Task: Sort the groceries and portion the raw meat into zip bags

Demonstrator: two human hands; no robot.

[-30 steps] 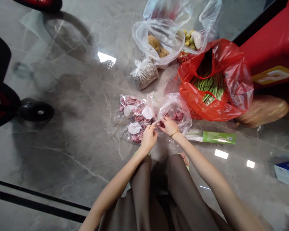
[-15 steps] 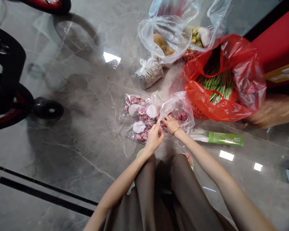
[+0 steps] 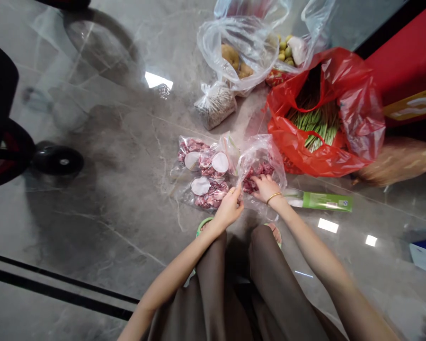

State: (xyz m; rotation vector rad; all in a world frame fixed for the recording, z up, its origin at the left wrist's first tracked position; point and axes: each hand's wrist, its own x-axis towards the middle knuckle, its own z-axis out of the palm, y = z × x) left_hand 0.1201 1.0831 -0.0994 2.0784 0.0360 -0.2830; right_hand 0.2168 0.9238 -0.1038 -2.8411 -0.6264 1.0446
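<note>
A clear plastic bag of red meat pieces lies on the floor before my knees. My left hand is closed in a pinch on the bag's near left edge. Inside the bag's mouth, my right hand, a gold bangle at its wrist, rests its spread fingertips on the meat; whether it grips a piece does not show. Left of this bag lie several clear packs of meat with round white labels, among them an upper pack and a lower pack.
Behind the meat lie a tied clear bag, a clear bag of potatoes and a red bag of green stalks. At right are a green-labelled packet and a large brown root. A small black wheel stands at left.
My right hand has moved right and slightly down, from the bag's left edge onto the meat. The bag now gapes wider. My left hand keeps its pinch. The whole view has shifted slightly.
</note>
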